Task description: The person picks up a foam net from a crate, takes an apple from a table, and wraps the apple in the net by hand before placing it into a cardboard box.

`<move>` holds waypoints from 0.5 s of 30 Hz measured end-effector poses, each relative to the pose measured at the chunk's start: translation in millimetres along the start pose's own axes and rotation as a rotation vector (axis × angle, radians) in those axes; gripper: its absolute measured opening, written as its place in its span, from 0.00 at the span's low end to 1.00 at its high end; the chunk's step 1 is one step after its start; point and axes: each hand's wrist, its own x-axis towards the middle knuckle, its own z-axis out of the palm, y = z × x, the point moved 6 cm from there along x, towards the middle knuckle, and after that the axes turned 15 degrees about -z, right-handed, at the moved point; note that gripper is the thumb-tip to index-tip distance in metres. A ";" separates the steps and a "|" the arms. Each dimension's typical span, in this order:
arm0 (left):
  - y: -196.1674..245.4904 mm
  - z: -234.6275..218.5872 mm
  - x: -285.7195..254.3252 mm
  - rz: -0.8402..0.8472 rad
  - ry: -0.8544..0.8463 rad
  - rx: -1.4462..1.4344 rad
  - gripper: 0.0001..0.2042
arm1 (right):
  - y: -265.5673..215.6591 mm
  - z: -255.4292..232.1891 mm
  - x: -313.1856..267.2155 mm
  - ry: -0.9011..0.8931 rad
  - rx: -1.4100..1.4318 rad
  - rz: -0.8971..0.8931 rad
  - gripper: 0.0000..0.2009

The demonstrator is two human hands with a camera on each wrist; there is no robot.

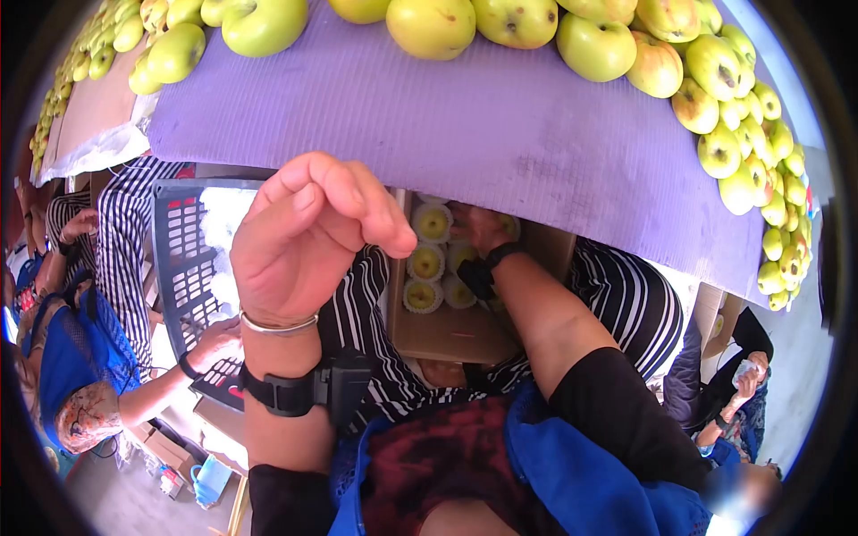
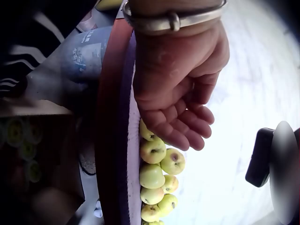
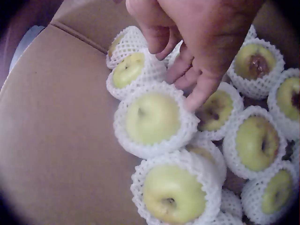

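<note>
My left hand [image 1: 308, 232] is raised in front of the purple sheet's edge, fingers loosely bent, palm bare. A metal bangle [image 2: 176, 21] circles its wrist. My right hand [image 3: 206, 47] reaches down into a cardboard box [image 1: 447, 338] under the sheet. Its fingertips touch a pale green apple [image 3: 152, 119] in a white foam net, near the box's side wall. Another netted apple [image 3: 173, 190] lies just beside that one. Further netted apples fill the box around the hand, some with brown marks. The hand hides part of the apples behind it.
A purple ribbed sheet [image 1: 402, 116] covers the table, with loose green-yellow apples [image 1: 599, 46] along its far side. A dark plastic basket [image 1: 188, 277] with white foam nets [image 1: 223, 219] stands at left, another person's hand [image 1: 217, 344] at it. Other people sit at both sides.
</note>
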 end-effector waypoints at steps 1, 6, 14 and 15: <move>-0.3 0.0 0.3 0.002 0.003 -0.001 0.11 | -3.7 5.4 3.2 -0.013 -0.061 -0.011 0.26; 0.8 -1.8 2.1 0.013 0.034 -0.013 0.11 | -22.4 13.0 -6.9 -0.077 -0.361 -0.067 0.26; 4.0 -2.1 3.3 -0.011 0.072 0.027 0.10 | -43.8 38.5 -19.0 -0.174 -0.825 -0.149 0.26; 4.6 -1.2 3.3 -0.020 0.091 0.072 0.08 | -45.2 41.5 -16.2 -0.186 -0.884 -0.152 0.26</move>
